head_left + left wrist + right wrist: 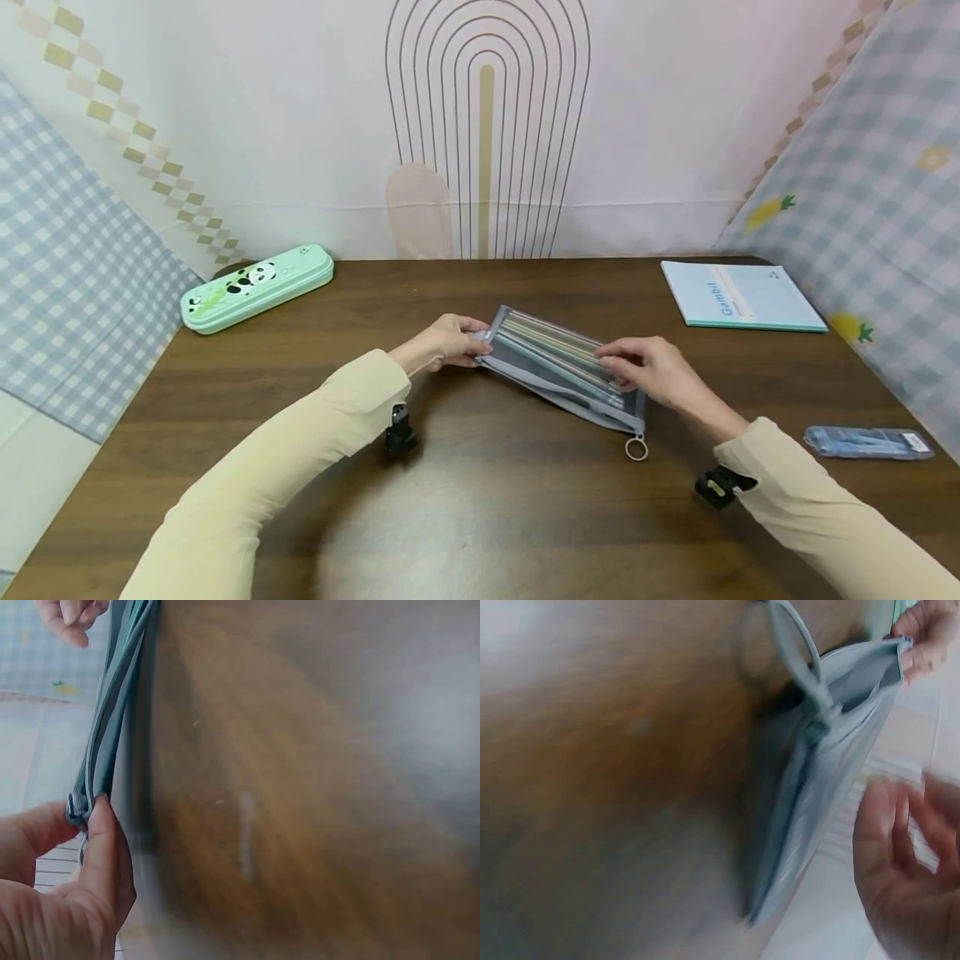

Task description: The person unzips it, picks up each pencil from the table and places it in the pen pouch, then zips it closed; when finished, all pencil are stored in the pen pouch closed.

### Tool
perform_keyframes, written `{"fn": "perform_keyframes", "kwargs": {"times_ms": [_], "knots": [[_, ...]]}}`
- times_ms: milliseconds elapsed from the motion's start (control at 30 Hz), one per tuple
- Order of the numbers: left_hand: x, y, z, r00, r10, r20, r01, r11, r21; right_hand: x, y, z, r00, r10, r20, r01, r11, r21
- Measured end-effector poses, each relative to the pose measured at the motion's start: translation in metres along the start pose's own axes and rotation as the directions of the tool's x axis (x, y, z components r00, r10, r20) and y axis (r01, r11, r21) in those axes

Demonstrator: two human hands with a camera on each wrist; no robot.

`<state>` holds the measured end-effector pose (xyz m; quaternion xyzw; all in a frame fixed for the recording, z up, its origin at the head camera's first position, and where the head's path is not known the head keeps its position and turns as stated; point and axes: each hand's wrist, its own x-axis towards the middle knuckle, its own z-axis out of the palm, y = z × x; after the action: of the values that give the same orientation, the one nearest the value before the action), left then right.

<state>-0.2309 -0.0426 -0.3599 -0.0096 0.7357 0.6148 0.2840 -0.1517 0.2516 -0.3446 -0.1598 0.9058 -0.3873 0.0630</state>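
A grey see-through zip pouch (558, 389) is held tilted above the table, with several slim pencil-like sticks (558, 333) showing inside it. My left hand (448, 342) pinches the pouch's left end between thumb and fingers, as the left wrist view also shows. At the pouch's right end, my right hand (656, 371) hovers with loosely bent fingers; in the right wrist view this hand (911, 862) is apart from the pouch (817, 795) and holds nothing. From the pouch's lower right corner hangs a ring (636, 459). The pouch mouth gapes in the right wrist view.
A mint pencil case (258, 287) with pandas lies at the back left of the brown table (450, 517). Light-blue notebooks (742, 296) sit at the back right. A flat blue translucent packet (868, 442) lies near the right edge. Patterned cloth hangs behind and at both sides.
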Motion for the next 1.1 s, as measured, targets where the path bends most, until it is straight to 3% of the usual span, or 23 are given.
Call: {"fn": "perform_keyframes", "kwargs": {"times_ms": [133,267,500,700,833,933,1100], "knots": [[-0.009,-0.006,-0.003,0.998,0.034,-0.054,-0.034,0.999,0.009,-0.015,0.010,-0.005,0.983,0.149,-0.102,-0.138,0.984,0.112],[-0.015,-0.013,-0.008,0.994,0.055,-0.096,-0.055,0.998,0.008,-0.022,0.018,-0.002,0.973,0.223,-0.051,-0.209,0.956,0.208],[-0.018,-0.020,-0.015,0.986,0.098,-0.134,-0.099,0.995,-0.007,-0.013,0.017,0.003,0.956,0.288,0.048,-0.287,0.896,0.339],[-0.021,-0.024,-0.021,0.980,0.105,-0.169,-0.112,0.993,-0.032,0.000,0.012,0.006,0.920,0.370,0.130,-0.384,0.782,0.491],[-0.021,-0.024,-0.026,0.979,0.101,-0.179,-0.109,0.993,-0.035,0.008,0.008,0.007,0.899,0.387,0.208,-0.433,0.703,0.565],[-0.021,-0.023,-0.032,0.976,0.103,-0.191,-0.105,0.994,-0.001,0.015,0.005,0.008,0.895,0.373,0.244,-0.442,0.671,0.596],[-0.017,-0.020,-0.043,0.960,0.141,-0.242,-0.104,0.982,0.158,0.027,0.000,0.013,0.898,0.381,0.222,-0.433,0.668,0.606]]}}
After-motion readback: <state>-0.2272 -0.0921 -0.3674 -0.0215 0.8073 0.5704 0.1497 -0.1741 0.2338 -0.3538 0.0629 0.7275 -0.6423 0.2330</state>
